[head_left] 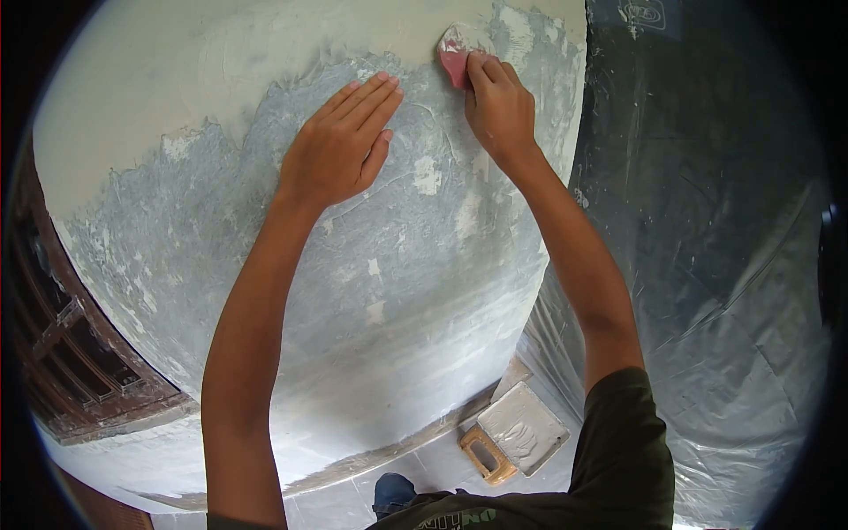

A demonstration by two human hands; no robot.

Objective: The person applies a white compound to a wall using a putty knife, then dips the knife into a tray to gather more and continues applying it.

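My right hand (502, 106) grips a pink scraper (455, 64) with white paste on it, near the top of the wall (353, 256). The scraper's blade lies against the surface at the edge of the cream coat (212, 71). To the left of it, my left hand (344, 141) rests with its fingers stretched out on the rough grey part and holds nothing. Patches of white filler (427, 176) dot the grey area below and between my hands.
A hawk (526, 430) with a wooden handle (487, 456) lies on the floor at the bottom, carrying white paste. Clear plastic sheeting (707, 291) covers the right side. A brown window frame (79, 353) with bars is at the left.
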